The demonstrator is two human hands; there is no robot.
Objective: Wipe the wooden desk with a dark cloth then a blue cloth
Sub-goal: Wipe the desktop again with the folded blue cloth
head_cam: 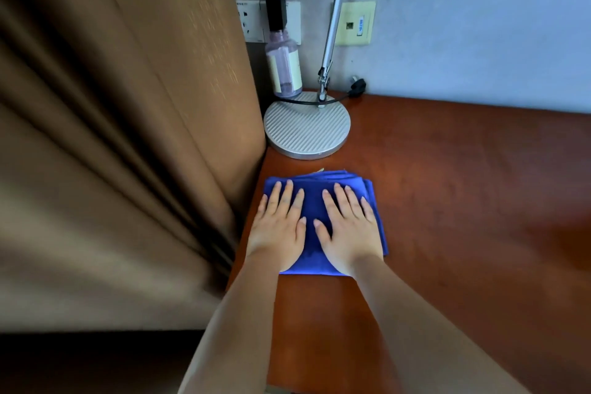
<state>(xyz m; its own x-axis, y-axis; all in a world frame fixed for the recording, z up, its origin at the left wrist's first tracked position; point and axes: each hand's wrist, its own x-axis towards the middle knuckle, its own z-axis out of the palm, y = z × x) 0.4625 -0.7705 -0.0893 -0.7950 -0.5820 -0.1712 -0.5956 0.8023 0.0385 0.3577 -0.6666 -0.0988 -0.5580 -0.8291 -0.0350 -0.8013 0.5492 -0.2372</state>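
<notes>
Lower centre of frame, near the reddish-brown wooden desk's point(447, 201) left edge: left hand point(276, 230) and right hand point(350, 233) press flat, fingers straight, on the folded blue cloth point(311, 201), likely soft, light, best driven by palm pressure.

The light was dim and cool. The curtain point(112, 137) at the left was smeared and bowed by the wide lens; the bench point(463, 201) carried a soft sheen.

Perhaps a bedroom; curtain point(128, 137); desk lamp point(307, 125)
</notes>
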